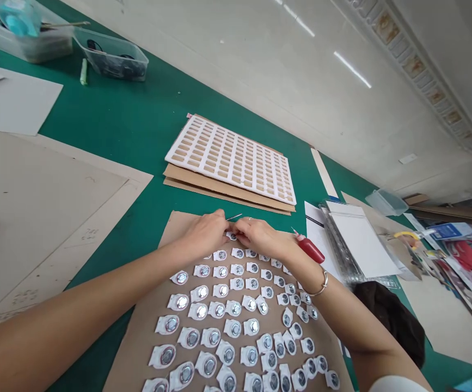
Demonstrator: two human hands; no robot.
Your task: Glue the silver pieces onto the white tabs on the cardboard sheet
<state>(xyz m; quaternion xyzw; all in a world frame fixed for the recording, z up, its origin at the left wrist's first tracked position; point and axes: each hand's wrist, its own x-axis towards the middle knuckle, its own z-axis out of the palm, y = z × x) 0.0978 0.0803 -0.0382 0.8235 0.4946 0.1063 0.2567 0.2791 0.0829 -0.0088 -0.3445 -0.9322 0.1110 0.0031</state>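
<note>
My left hand (209, 233) and my right hand (260, 237) meet at the far edge of a brown cardboard sheet (138, 348), both with closed fingers. Between the fingertips shows a small white tab with a silver disc (231, 236), and the right fingers pinch its side. A thin metal rod (234, 216) sticks out by the left fingertips; which hand holds it is hidden. Rows of similar white tabs with round silver discs (220, 290) lie across the cardboard below my wrists. A red squeeze bottle with a fine tip (311, 249) lies beside my right forearm.
Ahead, a white grid panel with many cutouts (231, 158) rests on cardboard. Plastic tubs (115, 60) stand far left. On the right are stacked white sheets (362, 239), a dark cloth (394, 321) and yellow-handled scissors (407, 237). A wall (284, 71) borders the green table.
</note>
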